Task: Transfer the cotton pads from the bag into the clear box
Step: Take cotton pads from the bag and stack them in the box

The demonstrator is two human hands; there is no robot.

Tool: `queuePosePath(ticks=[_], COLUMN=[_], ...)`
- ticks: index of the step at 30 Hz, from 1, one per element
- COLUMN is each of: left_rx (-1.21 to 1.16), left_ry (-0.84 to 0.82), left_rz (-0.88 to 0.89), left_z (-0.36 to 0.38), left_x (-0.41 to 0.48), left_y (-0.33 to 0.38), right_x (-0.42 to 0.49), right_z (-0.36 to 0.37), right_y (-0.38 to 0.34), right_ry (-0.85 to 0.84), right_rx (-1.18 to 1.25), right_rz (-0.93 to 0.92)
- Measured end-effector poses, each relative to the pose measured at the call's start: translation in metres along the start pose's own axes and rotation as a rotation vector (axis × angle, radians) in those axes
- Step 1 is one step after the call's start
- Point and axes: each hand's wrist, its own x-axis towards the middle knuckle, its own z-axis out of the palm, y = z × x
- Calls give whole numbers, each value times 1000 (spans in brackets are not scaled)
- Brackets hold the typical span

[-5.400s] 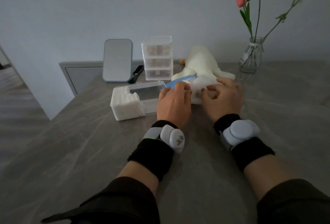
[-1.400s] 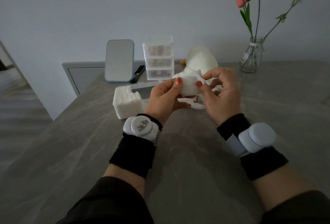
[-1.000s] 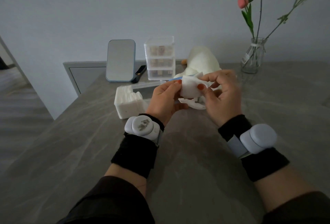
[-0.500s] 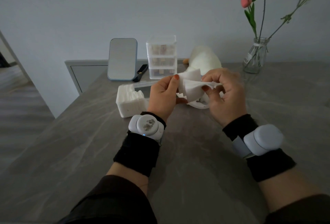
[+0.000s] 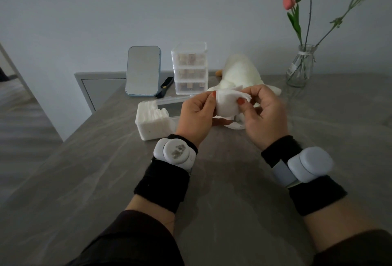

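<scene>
Cotton pads [image 5: 228, 104] are pinched between the fingers of the left hand [image 5: 196, 115] and right hand [image 5: 264, 115] above the table [image 5: 233, 191].

Bare hands, two: left hand [image 5: 196, 115] and right hand [image 5: 265, 115]; rounded pale-grey sensor pods [image 5: 175, 154] on black wristbands, two, one per wrist. Held bunch of white square cotton pads [image 5: 228, 104], one, and clear plastic box [image 5: 169, 101], one (single pads in either are too thin to count). Blue-framed rectangular mirror [image 5: 143, 70], one; clear three-drawer plastic organiser [image 5: 189, 68], one; white plush toy [image 5: 239, 72], one; glass vase [image 5: 300, 66], one.
</scene>
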Motion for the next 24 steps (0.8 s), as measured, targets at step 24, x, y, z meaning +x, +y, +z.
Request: queuePosePath(ticks=[24], left_rx=[-12], left_ry=[-37], left_rz=[52], left_z=[1], left_x=[-1], left_y=[-6], right_x=[-1], right_z=[6], right_y=[-2], right_ry=[115], right_rx=[107], right_rz=[89])
